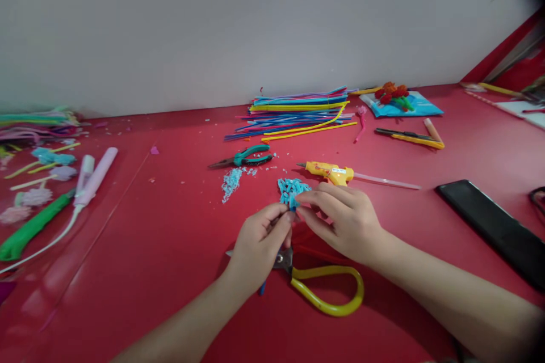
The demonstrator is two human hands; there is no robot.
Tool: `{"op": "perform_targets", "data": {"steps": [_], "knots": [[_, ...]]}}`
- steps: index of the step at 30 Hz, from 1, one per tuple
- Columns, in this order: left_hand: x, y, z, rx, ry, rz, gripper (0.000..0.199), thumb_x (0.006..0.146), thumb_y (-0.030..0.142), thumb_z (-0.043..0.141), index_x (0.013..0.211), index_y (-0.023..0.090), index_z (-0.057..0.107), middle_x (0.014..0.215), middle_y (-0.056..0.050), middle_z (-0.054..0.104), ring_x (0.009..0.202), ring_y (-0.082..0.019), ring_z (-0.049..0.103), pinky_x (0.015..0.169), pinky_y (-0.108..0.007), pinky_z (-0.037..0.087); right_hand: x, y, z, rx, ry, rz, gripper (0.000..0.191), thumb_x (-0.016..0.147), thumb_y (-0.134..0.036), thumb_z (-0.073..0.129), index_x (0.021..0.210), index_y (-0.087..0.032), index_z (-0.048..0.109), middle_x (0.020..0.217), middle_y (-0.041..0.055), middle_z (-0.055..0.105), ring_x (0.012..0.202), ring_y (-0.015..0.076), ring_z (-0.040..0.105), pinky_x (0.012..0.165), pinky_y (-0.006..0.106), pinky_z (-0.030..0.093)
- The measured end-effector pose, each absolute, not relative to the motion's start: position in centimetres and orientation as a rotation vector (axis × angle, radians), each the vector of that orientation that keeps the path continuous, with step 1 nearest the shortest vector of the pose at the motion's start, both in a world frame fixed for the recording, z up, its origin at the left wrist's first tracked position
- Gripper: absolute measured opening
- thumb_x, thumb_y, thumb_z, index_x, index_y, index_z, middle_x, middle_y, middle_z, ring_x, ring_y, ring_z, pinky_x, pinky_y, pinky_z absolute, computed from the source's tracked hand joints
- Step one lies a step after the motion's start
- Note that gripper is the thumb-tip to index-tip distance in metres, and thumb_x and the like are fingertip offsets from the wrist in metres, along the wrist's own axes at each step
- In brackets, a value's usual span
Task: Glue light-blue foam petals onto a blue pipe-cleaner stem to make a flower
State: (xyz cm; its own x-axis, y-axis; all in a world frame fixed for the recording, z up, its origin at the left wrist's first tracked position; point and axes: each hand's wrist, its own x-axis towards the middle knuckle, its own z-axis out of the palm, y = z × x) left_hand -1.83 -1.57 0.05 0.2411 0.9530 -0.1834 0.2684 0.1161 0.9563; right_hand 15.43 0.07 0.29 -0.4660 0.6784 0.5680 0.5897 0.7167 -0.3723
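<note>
My left hand [261,244] is closed in a pinch on a blue pipe cleaner [262,288], whose lower end shows below the hand. Thumb and fingertips of my right hand [340,215] meet at its top, touching a small light-blue piece [293,202]. Just behind the fingertips lies a pile of cut light-blue pieces [293,186]. Partly under my hands, scissors [327,290] with yellow handles rest on the red table [170,295]. A yellow glue gun [330,171] with a clear glue stick lies beyond my right hand.
Teal-handled pliers [247,156] lie near blue fluff [231,184]. Pipe cleaners [298,110] are stacked by the wall. A black phone [494,229] and a yellow cutter [415,137] are at right. A pink corded tool [96,178] and a green-handled tool [38,227] are at left.
</note>
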Motion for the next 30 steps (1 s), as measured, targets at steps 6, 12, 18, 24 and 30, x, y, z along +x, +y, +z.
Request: {"op": "perform_targets", "data": {"steps": [6, 12, 18, 24, 30], "knots": [[-1.87, -1.67, -0.01, 1.457, 1.278, 0.746, 0.027, 0.087, 0.034, 0.045, 0.065, 0.018, 0.047, 0.052, 0.006, 0.042, 0.049, -0.008, 0.037, 0.048, -0.018, 0.030, 15.28, 0.20, 0.64, -0.965, -2.227, 0.212, 0.009, 0.089, -0.017, 0.046, 0.088, -0.017, 0.055, 0.079, 0.0051, 0.063, 0.070, 0.0142, 0.057, 0.065, 0.026, 0.044], [-1.83, -1.48, 0.09, 1.428, 1.288, 0.749, 0.026, 0.086, 0.035, 0.045, 0.067, 0.018, 0.051, 0.051, 0.006, 0.044, 0.048, -0.008, 0.038, 0.047, -0.019, 0.030, 15.31, -0.09, 1.19, -0.995, -1.909, 0.726, 0.008, 0.090, -0.019, 0.043, 0.084, -0.021, 0.047, 0.076, 0.0005, 0.058, 0.065, 0.0101, 0.054, 0.060, 0.022, 0.043], [-1.94, -1.26, 0.35, 1.367, 1.338, 0.834, 0.024, 0.083, 0.035, 0.049, 0.067, 0.018, 0.054, 0.050, 0.005, 0.048, 0.045, -0.008, 0.039, 0.044, -0.019, 0.029, 15.64, 0.27, 1.10, -1.082, -1.929, 0.732, 0.023, 0.085, -0.026, 0.053, 0.064, -0.020, 0.045, 0.059, -0.0025, 0.048, 0.053, 0.0095, 0.043, 0.051, 0.023, 0.037], [-1.92, -1.37, 0.50, 1.408, 1.303, 0.806, 0.025, 0.084, 0.032, 0.048, 0.064, 0.018, 0.052, 0.050, 0.006, 0.046, 0.044, -0.008, 0.037, 0.045, -0.019, 0.029, 15.36, 0.59, 0.76, -1.097, -1.918, 0.657, 0.013, 0.084, -0.018, 0.054, 0.096, -0.021, 0.056, 0.077, -0.0002, 0.057, 0.064, 0.0104, 0.052, 0.056, 0.022, 0.042], [-1.82, -1.58, 0.53, 1.420, 1.282, 0.792, 0.027, 0.085, 0.032, 0.046, 0.063, 0.018, 0.051, 0.050, 0.006, 0.044, 0.046, -0.008, 0.037, 0.045, -0.019, 0.030, 15.36, 0.46, 0.75, -1.051, -1.984, 0.575, 0.012, 0.084, -0.021, 0.056, 0.095, -0.021, 0.057, 0.077, 0.0009, 0.058, 0.060, 0.0103, 0.051, 0.057, 0.023, 0.044]]}}
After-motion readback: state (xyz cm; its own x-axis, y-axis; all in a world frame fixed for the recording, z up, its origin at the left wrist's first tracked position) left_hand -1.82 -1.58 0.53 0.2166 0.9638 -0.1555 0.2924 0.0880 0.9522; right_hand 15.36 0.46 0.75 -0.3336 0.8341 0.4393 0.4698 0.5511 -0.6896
